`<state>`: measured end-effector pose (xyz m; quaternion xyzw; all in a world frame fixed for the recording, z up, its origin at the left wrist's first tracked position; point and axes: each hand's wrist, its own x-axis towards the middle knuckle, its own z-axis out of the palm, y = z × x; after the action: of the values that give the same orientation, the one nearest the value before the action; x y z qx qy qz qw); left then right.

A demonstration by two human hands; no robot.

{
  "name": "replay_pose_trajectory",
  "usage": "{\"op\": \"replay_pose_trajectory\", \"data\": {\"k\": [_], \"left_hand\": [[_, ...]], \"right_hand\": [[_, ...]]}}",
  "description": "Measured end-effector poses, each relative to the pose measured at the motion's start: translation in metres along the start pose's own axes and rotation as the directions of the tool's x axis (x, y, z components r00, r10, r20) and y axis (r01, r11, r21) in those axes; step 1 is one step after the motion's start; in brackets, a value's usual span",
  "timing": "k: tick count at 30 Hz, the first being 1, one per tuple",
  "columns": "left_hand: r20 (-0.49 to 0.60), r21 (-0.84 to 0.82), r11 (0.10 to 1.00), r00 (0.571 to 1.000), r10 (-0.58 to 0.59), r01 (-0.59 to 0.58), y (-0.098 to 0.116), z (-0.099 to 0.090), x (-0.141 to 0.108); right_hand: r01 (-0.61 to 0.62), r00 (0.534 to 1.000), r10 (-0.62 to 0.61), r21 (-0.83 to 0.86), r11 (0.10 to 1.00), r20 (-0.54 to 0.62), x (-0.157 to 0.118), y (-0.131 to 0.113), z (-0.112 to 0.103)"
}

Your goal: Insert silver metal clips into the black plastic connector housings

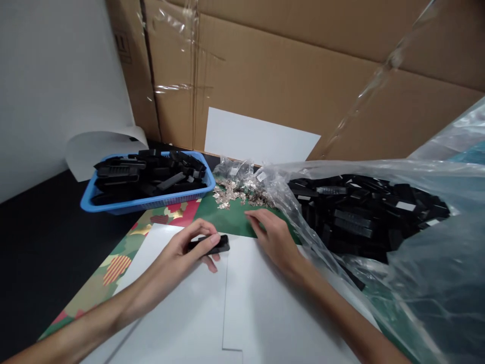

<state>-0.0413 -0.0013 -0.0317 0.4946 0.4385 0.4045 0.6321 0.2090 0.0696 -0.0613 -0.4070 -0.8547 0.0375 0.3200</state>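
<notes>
My left hand is closed around a small black plastic casing. It holds the casing just above the white sheet, with the thumb on top and fingertips showing beneath. To the right, my right hand reaches over the green part of the table covering, its thumb and forefinger drawn together at the tips. Whatever may be between those tips is too small to make out. Just beyond them lies a pile of small shiny metal pieces, partly on and beside clear plastic bags.
A blue basket full of black plastic parts stands at the back left. On the right, a large clear plastic bag lies open around many more black parts. Tall cardboard closes off the back, with white paper against it.
</notes>
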Motion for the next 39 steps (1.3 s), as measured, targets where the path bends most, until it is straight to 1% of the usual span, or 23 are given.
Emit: {"op": "replay_pose_trajectory", "data": {"k": [2, 4, 6, 8, 9, 11, 13, 17, 19, 20, 21, 23, 26, 28, 31, 33, 36, 39], "left_hand": [[0.027, 0.076, 0.996, 0.999, 0.047, -0.049, -0.005, 0.000, 0.002], [0.045, 0.151, 0.984, 0.995, 0.087, -0.093, -0.010, 0.001, 0.000], [0.055, 0.247, 0.959, 0.990, 0.130, -0.139, -0.013, 0.003, -0.003], [0.065, 0.371, 0.904, 0.977, 0.204, -0.214, -0.017, 0.006, -0.006], [0.074, 0.441, 0.858, 0.963, 0.257, -0.263, -0.020, 0.007, -0.007], [0.116, 0.563, 0.738, 0.920, 0.375, -0.372, -0.025, 0.008, -0.007], [0.163, 0.633, 0.630, 0.873, 0.461, -0.450, -0.030, 0.008, -0.007], [0.218, 0.692, 0.504, 0.815, 0.536, -0.517, -0.034, 0.008, -0.007], [0.243, 0.713, 0.434, 0.775, 0.584, -0.551, -0.033, 0.011, -0.008], [0.254, 0.725, 0.395, 0.751, 0.609, -0.565, -0.033, 0.013, -0.008], [0.262, 0.738, 0.359, 0.733, 0.628, -0.572, -0.032, 0.015, -0.009], [0.260, 0.761, 0.316, 0.713, 0.651, -0.566, -0.032, 0.020, -0.009], [0.232, 0.779, 0.303, 0.702, 0.674, -0.549, -0.034, 0.026, -0.009], [0.209, 0.782, 0.311, 0.698, 0.685, -0.540, -0.035, 0.030, -0.008], [0.181, 0.786, 0.340, 0.717, 0.674, -0.517, -0.035, 0.032, -0.007], [0.167, 0.791, 0.354, 0.734, 0.658, -0.498, -0.034, 0.032, -0.008], [0.138, 0.793, 0.374, 0.740, 0.659, -0.481, -0.033, 0.031, -0.009], [0.117, 0.784, 0.395, 0.740, 0.663, -0.478, -0.033, 0.030, -0.010]], "right_hand": [[0.007, 1.000, -0.007, 0.071, 0.997, -0.003, -0.014, -0.012, -0.011], [-0.014, 1.000, 0.013, 0.189, 0.982, 0.006, -0.028, -0.027, -0.020], [-0.083, 0.997, 0.081, 0.311, 0.947, 0.019, -0.038, -0.042, -0.025], [-0.188, 0.982, 0.185, 0.410, 0.892, 0.047, -0.042, -0.054, -0.028], [-0.246, 0.968, 0.241, 0.456, 0.855, 0.069, -0.042, -0.058, -0.029], [-0.355, 0.931, 0.340, 0.540, 0.763, 0.131, -0.041, -0.063, -0.030], [-0.437, 0.891, 0.414, 0.603, 0.667, 0.187, -0.038, -0.065, -0.030], [-0.551, 0.813, 0.504, 0.665, 0.505, 0.291, -0.034, -0.063, -0.028], [-0.586, 0.780, 0.532, 0.681, 0.439, 0.328, -0.034, -0.064, -0.026], [-0.593, 0.770, 0.546, 0.685, 0.422, 0.330, -0.033, -0.065, -0.026], [-0.595, 0.764, 0.560, 0.685, 0.420, 0.320, -0.033, -0.067, -0.025], [-0.582, 0.765, 0.584, 0.680, 0.446, 0.272, -0.033, -0.071, -0.025], [-0.548, 0.779, 0.601, 0.663, 0.510, 0.181, -0.034, -0.076, -0.025], [-0.511, 0.804, 0.586, 0.627, 0.588, 0.105, -0.036, -0.078, -0.022], [-0.400, 0.870, 0.491, 0.528, 0.750, -0.038, -0.039, -0.080, -0.017], [-0.320, 0.907, 0.407, 0.455, 0.831, -0.107, -0.041, -0.081, -0.013], [-0.226, 0.944, 0.300, 0.399, 0.889, -0.134, -0.043, -0.081, -0.012], [-0.186, 0.958, 0.257, 0.405, 0.895, -0.126, -0.044, -0.080, -0.014]]}}
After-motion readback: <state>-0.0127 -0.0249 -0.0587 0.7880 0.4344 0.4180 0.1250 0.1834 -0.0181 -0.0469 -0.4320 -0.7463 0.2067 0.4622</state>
